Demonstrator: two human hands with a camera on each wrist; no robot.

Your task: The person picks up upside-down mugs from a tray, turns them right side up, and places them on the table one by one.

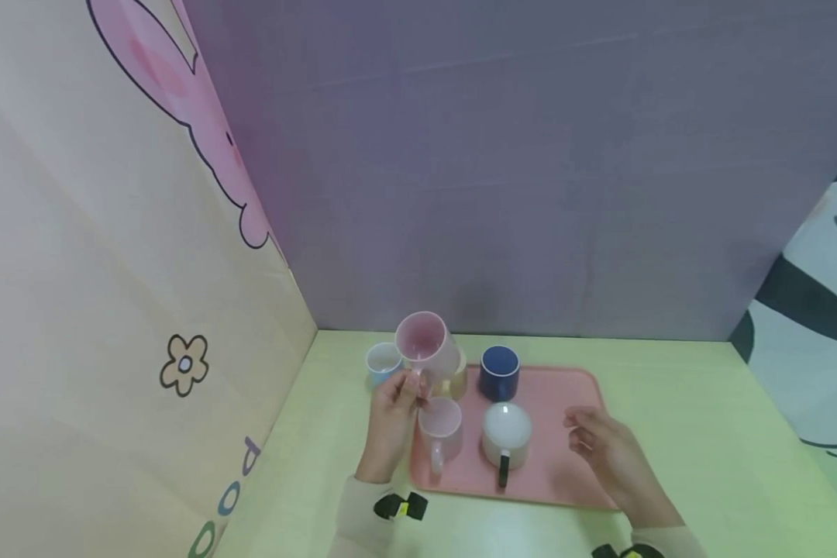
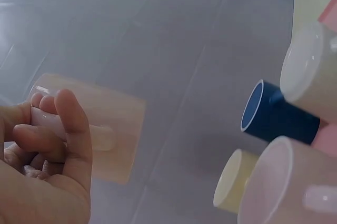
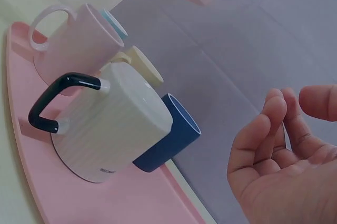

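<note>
My left hand (image 1: 394, 415) grips a pink mug (image 1: 432, 349) by its handle, raised above the back left of the pink tray (image 1: 558, 442). The mug is tilted, its mouth facing up and toward the head camera. Beneath it on the tray stands a second pink mug (image 1: 441, 426). A cream mug (image 1: 463, 381) is partly hidden behind the raised one. White with a black handle, another mug (image 1: 506, 446) stands mid-tray, in front of a navy blue mug (image 1: 499, 380). Over the tray's right side hovers my right hand (image 1: 607, 449), fingers loosely bent, holding nothing.
A light blue mug (image 1: 382, 363) stands at the back left, beside the raised mug and partly covered by my left hand. A grey wall panel (image 1: 530, 194) rises behind the pale green table (image 1: 704, 434). Printed side panels (image 1: 146, 271) flank it.
</note>
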